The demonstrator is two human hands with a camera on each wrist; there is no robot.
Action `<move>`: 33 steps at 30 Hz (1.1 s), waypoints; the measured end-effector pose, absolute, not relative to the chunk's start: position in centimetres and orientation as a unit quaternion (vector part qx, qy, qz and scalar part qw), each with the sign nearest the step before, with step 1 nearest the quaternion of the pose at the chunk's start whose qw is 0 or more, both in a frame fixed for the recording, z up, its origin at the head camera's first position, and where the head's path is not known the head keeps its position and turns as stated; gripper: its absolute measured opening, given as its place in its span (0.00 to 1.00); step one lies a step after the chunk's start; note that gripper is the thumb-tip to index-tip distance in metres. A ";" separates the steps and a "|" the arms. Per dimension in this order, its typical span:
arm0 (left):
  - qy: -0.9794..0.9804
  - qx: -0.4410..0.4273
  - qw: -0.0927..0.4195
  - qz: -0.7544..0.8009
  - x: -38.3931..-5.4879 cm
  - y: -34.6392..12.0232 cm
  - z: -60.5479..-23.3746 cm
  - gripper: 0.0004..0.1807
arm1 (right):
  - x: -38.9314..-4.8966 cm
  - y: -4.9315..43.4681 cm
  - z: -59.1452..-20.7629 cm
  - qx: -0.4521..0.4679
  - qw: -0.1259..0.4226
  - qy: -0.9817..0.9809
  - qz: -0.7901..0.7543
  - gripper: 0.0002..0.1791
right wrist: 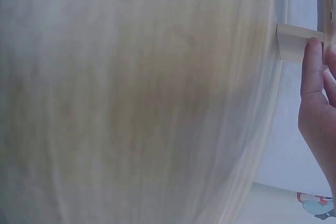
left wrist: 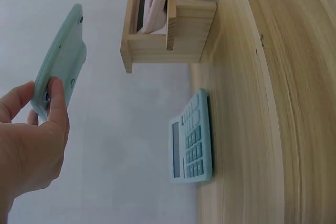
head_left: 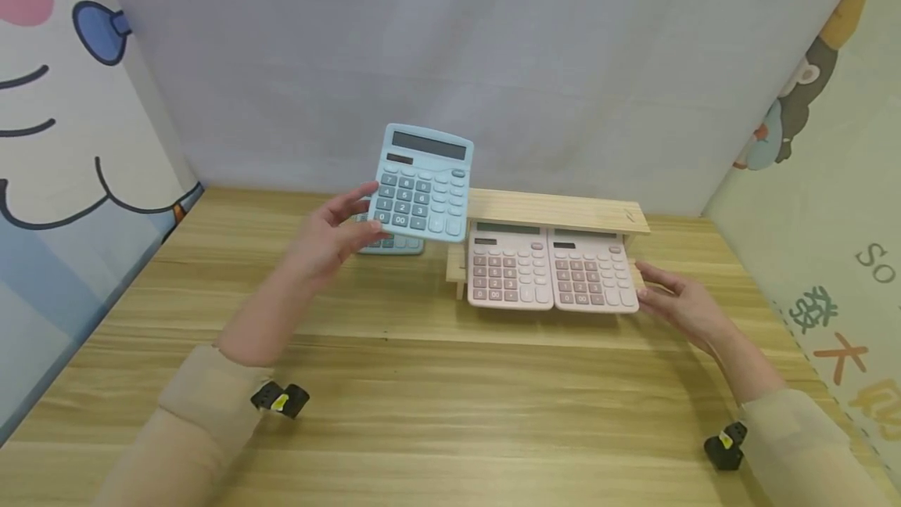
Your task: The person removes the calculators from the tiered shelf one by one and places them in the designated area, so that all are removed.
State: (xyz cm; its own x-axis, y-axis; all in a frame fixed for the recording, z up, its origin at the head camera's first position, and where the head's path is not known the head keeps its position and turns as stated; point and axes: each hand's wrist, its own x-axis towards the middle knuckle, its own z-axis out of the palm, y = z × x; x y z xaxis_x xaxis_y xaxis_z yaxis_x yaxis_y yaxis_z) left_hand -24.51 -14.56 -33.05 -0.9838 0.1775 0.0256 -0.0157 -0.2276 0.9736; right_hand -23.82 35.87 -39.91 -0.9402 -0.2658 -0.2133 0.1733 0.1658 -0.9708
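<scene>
My left hand (head_left: 324, 237) pinches a light blue calculator (head_left: 422, 182) by its lower left edge, thumb and fingers on opposite faces. In the left wrist view the back of this held calculator (left wrist: 63, 59) shows. A second blue calculator (left wrist: 191, 142) stands tilted on the table below, largely covered by the held one in the head view. Two pink calculators, a left one (head_left: 510, 272) and a right one (head_left: 594, 276), lean side by side in a wooden stand (head_left: 563, 210). My right hand (head_left: 686, 307) touches the stand's right end beside the right pink calculator, its fingers nearly straight.
The stand sits near the back of the wood-grain table (head_left: 436, 405). A pale curtain (head_left: 450, 45) hangs behind it. Cartoon-printed panels (head_left: 63, 124) flank the table at left and right.
</scene>
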 end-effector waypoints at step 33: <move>0.631 0.025 -0.012 0.775 -27.1 -24.5 -35.4 0.35 | -23.9 36.0 -40.1 -0.026 0.171 0.745 -0.644 0.41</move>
State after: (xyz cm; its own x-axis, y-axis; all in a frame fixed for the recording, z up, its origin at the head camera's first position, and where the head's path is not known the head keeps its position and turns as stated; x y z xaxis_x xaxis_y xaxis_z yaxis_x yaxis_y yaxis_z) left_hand -27.10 -24.53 -35.36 -0.9984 0.0130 0.0549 0.0511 -0.2041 0.9776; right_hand -23.89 35.96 -40.05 -0.9403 -0.2592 -0.2206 0.1809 0.1685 -0.9690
